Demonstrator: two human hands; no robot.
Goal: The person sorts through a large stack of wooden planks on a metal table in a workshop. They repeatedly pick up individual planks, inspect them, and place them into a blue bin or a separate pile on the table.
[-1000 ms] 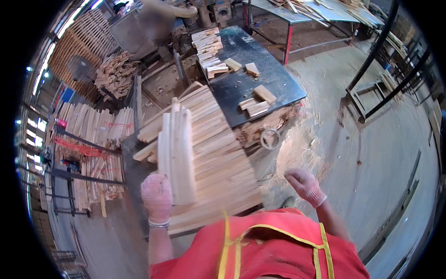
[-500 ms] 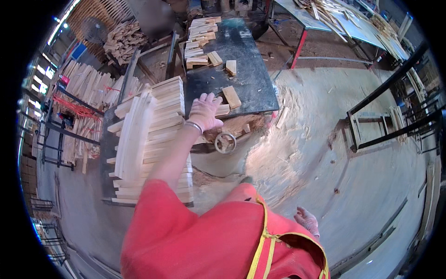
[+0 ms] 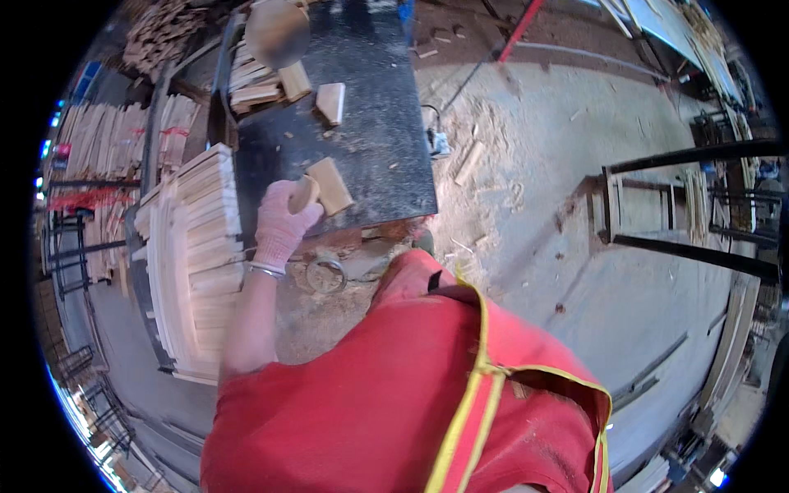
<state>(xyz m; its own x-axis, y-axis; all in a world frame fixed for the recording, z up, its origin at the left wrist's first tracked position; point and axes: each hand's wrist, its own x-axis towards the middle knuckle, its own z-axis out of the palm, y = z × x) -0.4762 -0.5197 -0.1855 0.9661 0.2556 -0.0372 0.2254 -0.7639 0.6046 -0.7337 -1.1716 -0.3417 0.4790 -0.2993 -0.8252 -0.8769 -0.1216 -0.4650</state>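
Left hand (image 3: 281, 223): grip closed on block (image 3: 327, 186) at worktop (image 3: 370, 156) near edge; two blocks (image 3: 331, 102) remain further back; right hand unseen

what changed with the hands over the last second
The left hand left the stack of wooden slats, reached forward onto the dark table and closed its grip on a wooden block. The right hand dropped out of view. The other blocks on the table stayed put.
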